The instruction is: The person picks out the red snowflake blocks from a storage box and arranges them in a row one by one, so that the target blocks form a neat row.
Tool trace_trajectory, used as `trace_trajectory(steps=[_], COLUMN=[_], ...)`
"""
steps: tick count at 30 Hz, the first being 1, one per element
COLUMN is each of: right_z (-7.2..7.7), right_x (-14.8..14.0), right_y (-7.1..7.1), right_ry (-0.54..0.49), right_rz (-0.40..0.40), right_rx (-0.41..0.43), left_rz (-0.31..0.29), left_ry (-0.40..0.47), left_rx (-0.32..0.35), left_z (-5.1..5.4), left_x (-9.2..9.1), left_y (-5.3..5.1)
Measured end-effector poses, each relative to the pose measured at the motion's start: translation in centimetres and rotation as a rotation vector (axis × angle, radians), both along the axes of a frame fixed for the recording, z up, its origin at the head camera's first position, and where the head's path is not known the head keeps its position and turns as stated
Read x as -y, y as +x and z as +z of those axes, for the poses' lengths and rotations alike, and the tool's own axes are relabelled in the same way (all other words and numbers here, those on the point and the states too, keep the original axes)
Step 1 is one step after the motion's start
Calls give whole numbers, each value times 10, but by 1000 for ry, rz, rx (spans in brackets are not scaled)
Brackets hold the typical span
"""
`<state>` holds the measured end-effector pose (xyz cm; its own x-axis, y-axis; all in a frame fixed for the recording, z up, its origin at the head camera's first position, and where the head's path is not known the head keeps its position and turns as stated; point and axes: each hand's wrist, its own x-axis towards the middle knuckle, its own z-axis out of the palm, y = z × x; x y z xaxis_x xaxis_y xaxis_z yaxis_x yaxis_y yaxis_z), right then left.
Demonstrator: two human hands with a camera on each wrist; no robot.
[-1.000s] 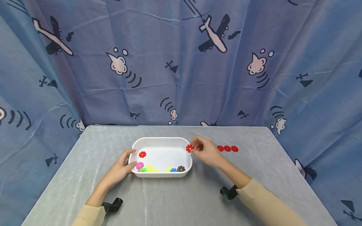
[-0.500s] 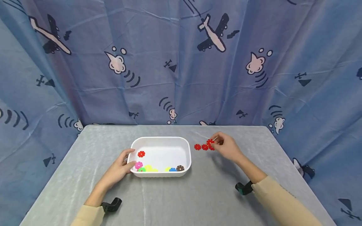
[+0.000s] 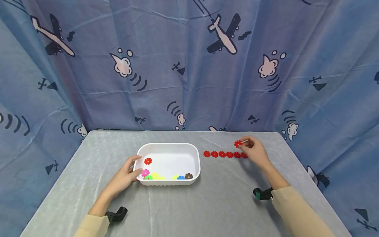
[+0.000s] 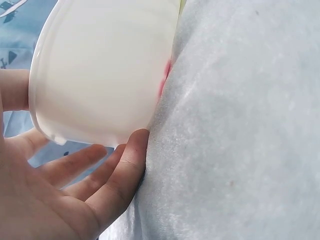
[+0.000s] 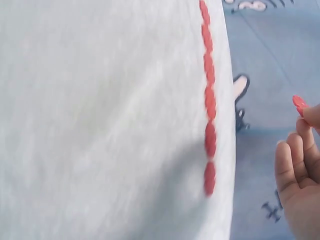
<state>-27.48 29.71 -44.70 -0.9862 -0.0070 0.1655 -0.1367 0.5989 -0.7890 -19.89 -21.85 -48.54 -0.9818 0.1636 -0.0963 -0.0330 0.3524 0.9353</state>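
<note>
My left hand [image 3: 125, 172] grips the left end of a white plastic tray [image 3: 170, 183], its thumb over the rim. The left wrist view shows the fingers against the tray's outer wall [image 4: 105, 75]. Between thumb and fingertips, my right hand [image 3: 255, 152] pinches a red flower-shaped disc [image 3: 238, 144], raised above the table. Below it lies a straight row of several red discs [image 3: 222, 154], its right end partly behind the hand. In the right wrist view, the pinched disc [image 5: 299, 104] is apart from the row [image 5: 210, 140].
Inside the tray lie a red disc [image 3: 148, 161], a pink disc [image 3: 145, 172], and green, yellow, blue [image 3: 181, 177] and brown [image 3: 189, 176] ones along the near wall. A grey cloth covers the table [image 3: 177, 210]. A blue patterned curtain [image 3: 189, 98] hangs behind its far edge.
My right hand has moved rightward from the tray's right end, along the row, still pinching a red disc. More of the row shows now. The left hand has stayed on the tray.
</note>
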Motion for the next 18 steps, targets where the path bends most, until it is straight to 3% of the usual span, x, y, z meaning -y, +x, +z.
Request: trace_trajectory(steps=[8, 18], right_z=[-14, -31], right_x=[-35, -60], right_y=[-2, -2], right_ry=[44, 38], right_rz=[-49, -107], right_rx=[28, 155], left_rz=[-4, 0], left_ry=[5, -10], left_rx=[-3, -4], left_z=[3, 1], left_x=[-1, -1], left_y=[2, 1])
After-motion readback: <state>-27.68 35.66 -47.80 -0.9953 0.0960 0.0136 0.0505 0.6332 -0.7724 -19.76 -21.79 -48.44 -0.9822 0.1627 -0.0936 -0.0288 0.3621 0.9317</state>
